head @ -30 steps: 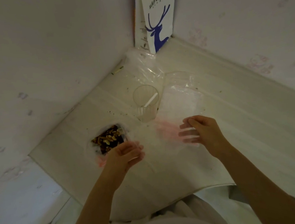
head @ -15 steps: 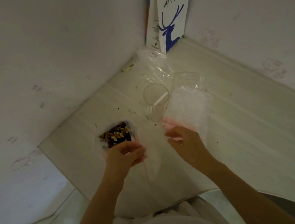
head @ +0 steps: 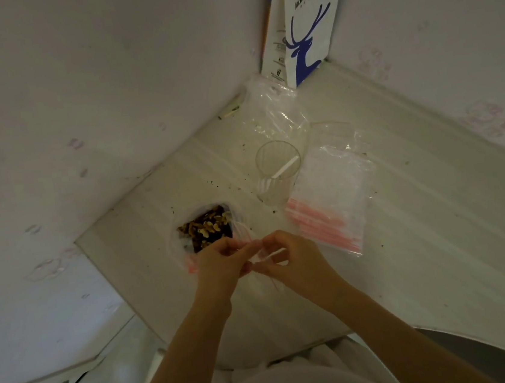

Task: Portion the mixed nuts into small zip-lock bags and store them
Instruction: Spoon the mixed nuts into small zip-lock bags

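The left hand [head: 222,265] and right hand [head: 292,260] both pinch one small clear bag [head: 260,253] with curled fingers. The nuts [head: 206,228] sit just past the left fingers. The pile of empty bags [head: 330,207] lies past the right fingers.

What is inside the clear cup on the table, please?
A white plastic utensil leans inside the clear cup, handle against the rim. Nothing else shows in it. Its lower end is blurred, so its type is unclear.
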